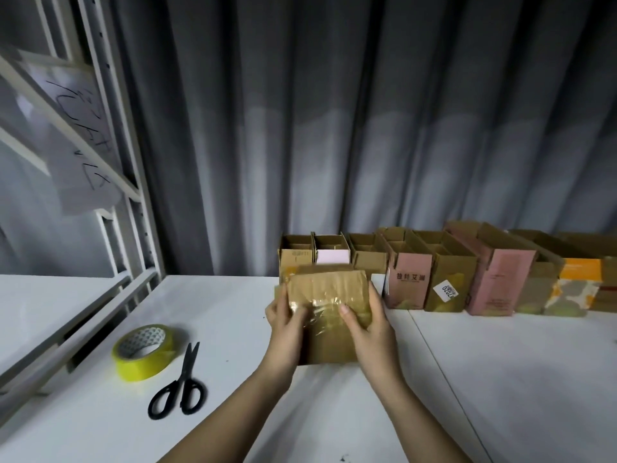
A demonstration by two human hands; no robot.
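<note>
Far left: white metal rack (110,182), carrying a paper sheet (76,145) scrawled with black handwriting, against a grey pleated curtain (334,128) across the whole back. Below, on the white worktop (233,412): yellow tape roll (143,352) lying flat, black scissors (180,385) just to its right, blades shut and pointing away, handles toward the viewer. Right of the scissors, near the middle of the worktop: left hand (287,327) gripping the left side of a brown cardboard box (329,345), thumb on the top face, fingers curled round the far side. Glossy clear tape (320,309) wrinkled across the top of the box between both thumbs. Right hand (370,325) gripping the right side of the same box, thumb pressed down on the tape, fingers wrapped round the edge. Near edge of the box low by the worktop; resting or lifted, impossible to tell. Behind and stretching to the right: row of open cartons (367,255) with card dividers, standing along the curtain, among them a pink-faced carton (409,282) with printed characters, a brown carton with a white label (449,290), a taller pink carton (497,282), and an orange-and-white printed carton (574,289) near the right edge
</note>
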